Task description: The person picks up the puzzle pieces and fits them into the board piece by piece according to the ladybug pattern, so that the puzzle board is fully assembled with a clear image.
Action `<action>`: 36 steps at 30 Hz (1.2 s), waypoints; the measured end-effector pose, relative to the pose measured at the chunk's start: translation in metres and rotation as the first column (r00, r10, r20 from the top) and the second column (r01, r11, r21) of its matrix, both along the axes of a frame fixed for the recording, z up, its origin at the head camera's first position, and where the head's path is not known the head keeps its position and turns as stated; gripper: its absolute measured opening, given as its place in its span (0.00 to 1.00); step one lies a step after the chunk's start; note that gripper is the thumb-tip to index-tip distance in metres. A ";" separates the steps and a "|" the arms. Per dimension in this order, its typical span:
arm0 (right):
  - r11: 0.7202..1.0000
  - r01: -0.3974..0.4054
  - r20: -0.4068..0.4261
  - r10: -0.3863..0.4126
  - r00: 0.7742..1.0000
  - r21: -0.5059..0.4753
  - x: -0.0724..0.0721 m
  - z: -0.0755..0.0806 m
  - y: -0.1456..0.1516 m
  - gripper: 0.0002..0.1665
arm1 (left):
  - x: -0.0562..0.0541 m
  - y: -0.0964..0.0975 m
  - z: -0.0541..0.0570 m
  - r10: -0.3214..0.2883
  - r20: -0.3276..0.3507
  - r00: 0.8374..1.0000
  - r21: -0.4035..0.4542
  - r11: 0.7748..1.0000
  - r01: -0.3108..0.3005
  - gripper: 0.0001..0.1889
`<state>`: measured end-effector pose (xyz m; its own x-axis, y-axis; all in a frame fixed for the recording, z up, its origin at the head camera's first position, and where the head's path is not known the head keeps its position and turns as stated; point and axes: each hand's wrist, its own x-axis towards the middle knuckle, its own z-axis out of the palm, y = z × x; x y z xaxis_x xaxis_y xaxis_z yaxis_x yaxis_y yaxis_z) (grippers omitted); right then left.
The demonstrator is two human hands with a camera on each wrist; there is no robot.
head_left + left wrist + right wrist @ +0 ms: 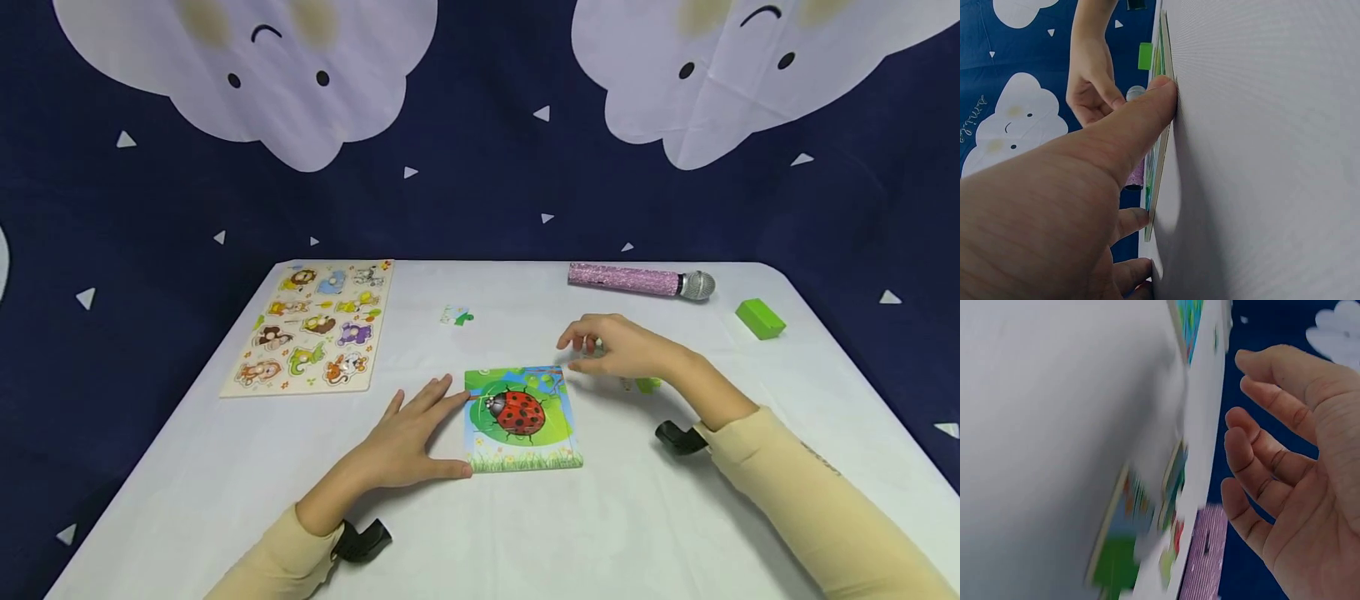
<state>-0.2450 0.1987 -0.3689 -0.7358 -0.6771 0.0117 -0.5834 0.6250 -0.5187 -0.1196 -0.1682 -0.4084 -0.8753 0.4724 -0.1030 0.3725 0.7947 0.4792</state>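
A square ladybug jigsaw puzzle (520, 417) lies flat in the middle of the table. My left hand (401, 437) touches its left side with straight, spread fingers; in the left wrist view the thumb (1147, 106) rests against the board's edge. Just beyond the puzzle's upper right corner, my right hand (618, 346) hovers above the table, its fingers loosely bent and holding nothing. In the right wrist view the fingers (1269, 459) are apart from the thumb. Loose jigsaw pieces (648, 385) lie beneath and beside that hand, partly hidden by it.
A wooden animal peg puzzle (311, 329) lies at the back left. Farther back is another loose jigsaw piece (457, 315). A pink glittery microphone (641, 282) and a green block (761, 318) sit at the back right. A dark blue curtain (480, 192) hangs behind the white table (525, 542).
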 end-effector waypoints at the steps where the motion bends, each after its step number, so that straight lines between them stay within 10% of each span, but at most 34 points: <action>1: 1.000 0.015 -0.009 -0.015 1.000 0.007 -0.002 0.001 0.006 0.16 | 0.000 0.000 0.000 0.000 0.000 1.000 -0.001 1.000 0.000 0.54; 20: 0.971 0.230 -0.031 -0.229 0.973 0.066 -0.027 -0.003 0.067 0.26 | 0.000 0.002 0.002 0.004 0.004 1.000 0.002 1.000 -0.004 0.54; 36: 0.970 0.233 0.041 -0.237 0.971 0.073 -0.036 -0.008 0.077 0.28 | 0.000 0.000 0.002 0.001 0.011 1.000 0.004 1.000 -0.001 0.53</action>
